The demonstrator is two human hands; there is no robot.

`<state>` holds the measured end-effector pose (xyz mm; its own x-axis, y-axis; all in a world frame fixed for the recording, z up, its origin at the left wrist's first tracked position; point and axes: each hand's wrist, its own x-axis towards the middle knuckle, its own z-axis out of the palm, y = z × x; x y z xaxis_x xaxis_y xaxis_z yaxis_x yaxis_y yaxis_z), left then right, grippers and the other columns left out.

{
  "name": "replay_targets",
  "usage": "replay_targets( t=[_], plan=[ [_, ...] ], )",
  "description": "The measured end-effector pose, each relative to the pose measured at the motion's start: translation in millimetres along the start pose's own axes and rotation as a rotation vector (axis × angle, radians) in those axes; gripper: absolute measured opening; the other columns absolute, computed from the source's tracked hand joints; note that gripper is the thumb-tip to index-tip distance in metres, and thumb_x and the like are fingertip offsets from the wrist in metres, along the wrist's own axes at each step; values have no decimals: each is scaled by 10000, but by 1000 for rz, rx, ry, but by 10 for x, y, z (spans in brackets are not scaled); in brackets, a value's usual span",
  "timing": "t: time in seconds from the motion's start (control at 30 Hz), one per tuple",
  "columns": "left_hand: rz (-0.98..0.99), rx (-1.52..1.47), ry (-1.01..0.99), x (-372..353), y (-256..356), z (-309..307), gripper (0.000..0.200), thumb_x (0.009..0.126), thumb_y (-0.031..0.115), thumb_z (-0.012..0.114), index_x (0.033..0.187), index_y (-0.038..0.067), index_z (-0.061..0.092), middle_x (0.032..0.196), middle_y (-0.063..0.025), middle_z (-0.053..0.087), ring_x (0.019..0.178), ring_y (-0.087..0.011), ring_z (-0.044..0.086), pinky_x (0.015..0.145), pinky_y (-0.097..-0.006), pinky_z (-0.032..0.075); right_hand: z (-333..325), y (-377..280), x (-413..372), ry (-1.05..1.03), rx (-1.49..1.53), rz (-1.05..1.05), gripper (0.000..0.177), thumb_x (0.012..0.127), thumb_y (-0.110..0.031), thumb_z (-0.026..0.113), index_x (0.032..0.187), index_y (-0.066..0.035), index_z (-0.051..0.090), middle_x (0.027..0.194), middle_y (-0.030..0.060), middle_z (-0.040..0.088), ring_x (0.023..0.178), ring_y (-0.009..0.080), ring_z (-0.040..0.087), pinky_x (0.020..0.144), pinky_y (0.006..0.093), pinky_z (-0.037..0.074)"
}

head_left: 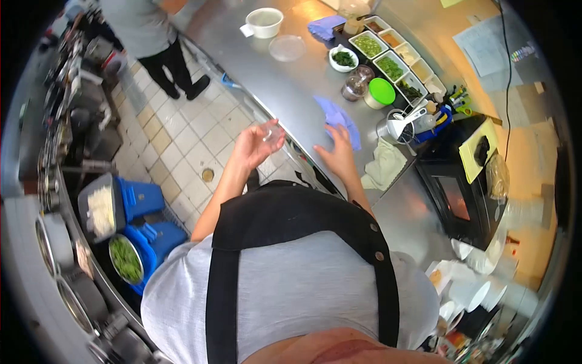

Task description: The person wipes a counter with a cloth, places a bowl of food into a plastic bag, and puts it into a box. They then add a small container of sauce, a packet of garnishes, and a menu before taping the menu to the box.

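My left hand (250, 147) is raised just off the edge of the steel counter (285, 85), fingers curled round a small clear cup (273, 134); which way its mouth points is too blurred to tell. My right hand (337, 153) lies flat, fingers spread, on a blue cloth (334, 114); its long axis runs along the counter's edge.

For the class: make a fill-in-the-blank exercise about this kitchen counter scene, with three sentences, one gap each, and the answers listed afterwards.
1. The left hand holds a small clear cup, while the right hand rests on a ___ cloth.
2. On the steel counter, the round tub beside the glass jar has a ___ lid.
3. The person's apron is ___.
Missing words: blue; green; black.
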<state>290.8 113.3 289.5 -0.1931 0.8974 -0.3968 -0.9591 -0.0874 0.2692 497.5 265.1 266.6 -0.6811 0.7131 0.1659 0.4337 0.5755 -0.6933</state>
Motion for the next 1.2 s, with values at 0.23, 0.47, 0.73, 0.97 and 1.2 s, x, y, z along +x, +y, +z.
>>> replay_targets(
  t=[0.23,0.47,0.73,0.97,1.2],
  plan=[
    [137,680,250,95,854,-326,455,896,97,571,1256,-25,320,1138,-199,489,941,-309,583,765,-343,501,350,-265,805,225,23,96,457,717,-198,747,1130,-72,596,1284,258,454,1181,412,461,994,427,389],
    [166,1060,223,678,1708,-529,366,850,83,614,1124,12,381,1041,-120,512,848,-244,617,694,-308,484,-21,-155,1568,445,33,238,291,748,-165,713,1009,-51,655,1082,187,590,1014,330,590,849,389,479],
    [280,1296,-20,1800,2080,201,506,812,52,669,1283,3,491,1089,-86,564,811,-120,619,649,-240,490,-972,828,3509,579,-189,195,241,818,-260,623,880,-43,705,791,164,671,774,309,660,693,370,515],
    [331,1275,-120,2684,2402,1117,481,792,30,682,1241,-22,517,1069,-56,586,696,-98,615,583,-205,449,-833,1961,5103,253,-691,563,249,786,-272,630,911,-71,709,918,172,679,844,333,663,748,432,526],
    [280,1573,-225,3968,2730,1626,463,786,24,675,1231,-5,547,1022,-54,604,702,-62,584,641,-201,464,-835,2014,5397,349,-1022,537,164,817,-181,566,848,-117,713,932,83,673,888,279,654,719,464,487]
  ],
)
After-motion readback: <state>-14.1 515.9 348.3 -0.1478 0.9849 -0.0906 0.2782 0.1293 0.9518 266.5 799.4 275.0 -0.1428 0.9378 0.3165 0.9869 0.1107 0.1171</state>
